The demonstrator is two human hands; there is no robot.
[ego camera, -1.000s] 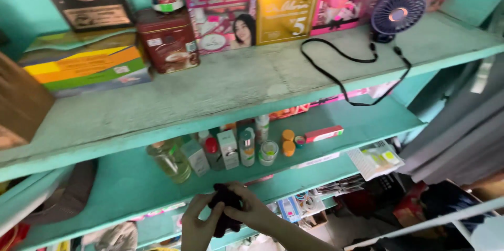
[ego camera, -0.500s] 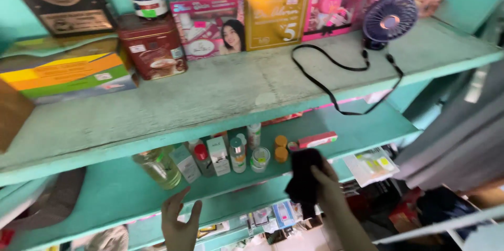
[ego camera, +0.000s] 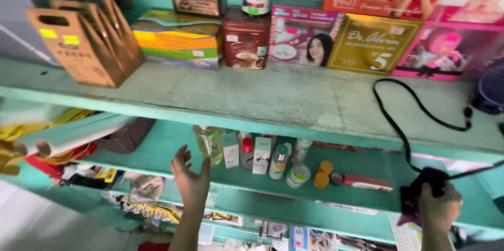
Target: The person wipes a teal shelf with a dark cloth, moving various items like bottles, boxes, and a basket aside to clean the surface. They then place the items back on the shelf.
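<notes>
My left hand (ego camera: 190,177) is raised with fingers spread and holds nothing, just in front of the middle turquoise shelf (ego camera: 173,146). It is nearest a clear bottle of yellowish liquid (ego camera: 209,143). My right hand (ego camera: 440,208) at the lower right is closed on a small black object (ego camera: 420,188). A black cord (ego camera: 399,125) runs from that object up over the edge of the top shelf (ego camera: 273,99) and loops across it toward a dark fan (ego camera: 491,91) at the right edge.
Small bottles and boxes (ego camera: 262,154), round jars (ego camera: 323,172) and a flat red box (ego camera: 367,182) stand on the middle shelf. The top shelf holds brown cardboard holders (ego camera: 84,41), a stack of coloured boxes (ego camera: 178,38), a brown tin (ego camera: 245,38) and pink and gold boxes (ego camera: 375,44).
My hands have parted: the right one carried the black object to the right, and the left one rose open toward the middle shelf. The camera has swung left and moved closer.
</notes>
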